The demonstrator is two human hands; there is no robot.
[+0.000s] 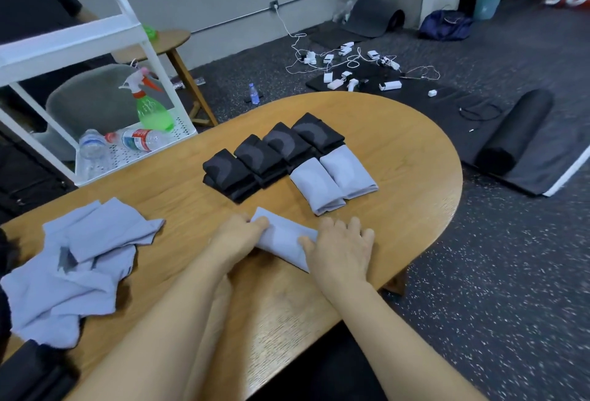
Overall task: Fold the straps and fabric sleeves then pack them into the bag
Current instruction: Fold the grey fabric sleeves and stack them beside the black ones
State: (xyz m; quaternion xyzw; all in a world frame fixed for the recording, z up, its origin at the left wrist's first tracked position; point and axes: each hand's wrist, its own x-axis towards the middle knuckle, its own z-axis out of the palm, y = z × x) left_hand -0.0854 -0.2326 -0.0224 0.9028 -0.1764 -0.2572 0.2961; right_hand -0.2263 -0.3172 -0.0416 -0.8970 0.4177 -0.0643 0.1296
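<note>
Both hands on grey fabric sleeve (pixel 284 241) near tabletop (pixel 415 151) edge, left hand (pixel 245 231) pinching its corner, right hand (pixel 341 241) pressing flat; risk: fold likely springs open if pressure lifts early.

Pale lavender-grey folded sleeves (pixel 333 180) and unfolded pile (pixel 76 266); black folded straps (pixel 271 154) bearing dark grey curved bands; honey-brown wood-grain table (pixel 399 151); translucent green spray bottle (pixel 153 110) with orange-and-white trigger; dark, white-speckled floor (pixel 510 273).
</note>
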